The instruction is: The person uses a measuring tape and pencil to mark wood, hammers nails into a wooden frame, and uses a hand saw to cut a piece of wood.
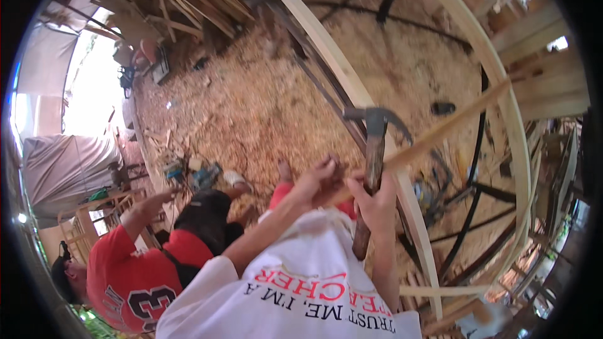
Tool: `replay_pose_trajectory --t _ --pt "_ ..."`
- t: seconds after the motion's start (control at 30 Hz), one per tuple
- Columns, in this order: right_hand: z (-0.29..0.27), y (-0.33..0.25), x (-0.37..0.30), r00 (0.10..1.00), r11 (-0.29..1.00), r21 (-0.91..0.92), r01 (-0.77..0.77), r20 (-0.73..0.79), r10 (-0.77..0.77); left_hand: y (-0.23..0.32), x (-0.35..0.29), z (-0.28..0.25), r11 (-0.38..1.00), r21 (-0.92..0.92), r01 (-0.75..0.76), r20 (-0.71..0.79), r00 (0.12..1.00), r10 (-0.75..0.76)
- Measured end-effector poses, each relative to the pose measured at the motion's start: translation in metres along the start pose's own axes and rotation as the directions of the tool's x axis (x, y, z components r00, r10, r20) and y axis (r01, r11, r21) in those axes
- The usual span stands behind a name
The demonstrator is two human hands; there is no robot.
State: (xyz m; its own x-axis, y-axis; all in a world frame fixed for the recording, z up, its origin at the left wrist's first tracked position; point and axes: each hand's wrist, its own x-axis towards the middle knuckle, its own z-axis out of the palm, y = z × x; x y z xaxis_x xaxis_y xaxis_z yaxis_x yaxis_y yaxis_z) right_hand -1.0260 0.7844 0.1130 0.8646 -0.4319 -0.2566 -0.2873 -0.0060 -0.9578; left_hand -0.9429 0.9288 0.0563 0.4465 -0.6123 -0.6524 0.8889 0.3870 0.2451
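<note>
In the head view, a hammer (375,154) is grasped by its wooden handle in the right hand (378,201), the fingers closed around it. It is held with the head pointed away from the body, the claw turned to the right; the beam (412,213) is partly covered by it (whether the two touch cannot be told). The left hand (317,179) is held just beside it, to the left, with the fingers bent; whether anything is gripped there cannot be told. Beyond the right hand, a slat (455,120) is stretched toward a curved frame (516,138) on the right. The floor (226,103) is strewn with wood shavings. At the lower left, a co-worker (129,270) in a red top is seen, with blue tools (204,177) lying nearby.
</note>
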Motion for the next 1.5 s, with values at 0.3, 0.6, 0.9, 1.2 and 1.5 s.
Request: replay_pose_trajectory --t 0.3,0.6,0.9,1.2,1.5 --pt "0.150 -0.047 0.056 0.986 0.974 0.166 -0.154 0.089 0.141 0.163 -0.035 -0.158 0.983 -0.061 -0.171 0.135 0.975 0.177" --pt "0.199 -0.074 0.136 0.974 0.962 0.160 -0.222 0.068 0.214 0.332 0.013 -0.189 0.901 -0.241 -0.361 0.109 0.912 0.395" --pt "0.235 -0.078 0.367 0.966 0.933 0.257 -0.253 0.117 0.230 0.580 0.186 -0.088 0.552 0.553 -0.624 -0.019 0.653 0.757" --pt "0.355 -0.107 0.611 0.872 0.644 0.590 -0.487 0.292 0.392 0.748 0.350 -0.015 -0.159 0.925 -0.346 0.291 0.374 0.880" --pt "0.407 -0.128 0.676 0.852 0.600 0.614 -0.513 0.277 0.444 0.796 0.435 -0.035 -0.173 0.952 -0.251 0.253 0.333 0.908"
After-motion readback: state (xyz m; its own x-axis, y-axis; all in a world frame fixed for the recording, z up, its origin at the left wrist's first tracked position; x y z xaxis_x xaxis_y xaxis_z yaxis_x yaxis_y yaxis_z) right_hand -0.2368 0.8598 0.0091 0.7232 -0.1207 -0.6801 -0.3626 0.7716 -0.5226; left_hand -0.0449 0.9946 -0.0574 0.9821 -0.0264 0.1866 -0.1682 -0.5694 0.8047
